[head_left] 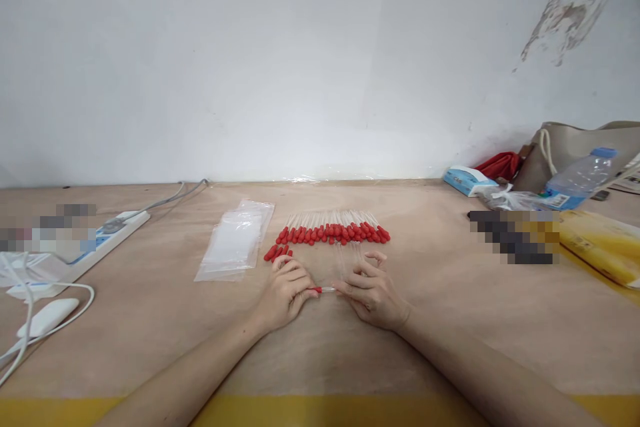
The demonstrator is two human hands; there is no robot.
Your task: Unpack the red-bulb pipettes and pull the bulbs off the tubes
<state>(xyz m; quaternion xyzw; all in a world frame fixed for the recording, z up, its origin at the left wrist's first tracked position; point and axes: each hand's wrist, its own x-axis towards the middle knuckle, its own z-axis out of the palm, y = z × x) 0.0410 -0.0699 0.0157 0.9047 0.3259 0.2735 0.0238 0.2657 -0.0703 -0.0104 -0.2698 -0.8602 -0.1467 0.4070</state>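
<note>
I log one red-tipped stick (321,289), pinched by fingers of left hand (290,290) and right hand (371,292); similar sticks (333,232), rowed farther off.

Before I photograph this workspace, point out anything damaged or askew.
The peeled patch at upper right on the wall looks damaged, with brownish-grey showing. The plastic bags left of the red-tipped sticks lie unevenly fanned.

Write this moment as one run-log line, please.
left hand: pinches red end; right hand: pinches pale end; beyond hands: red-tipped sticks in row; left of sticks: clear bags
</note>
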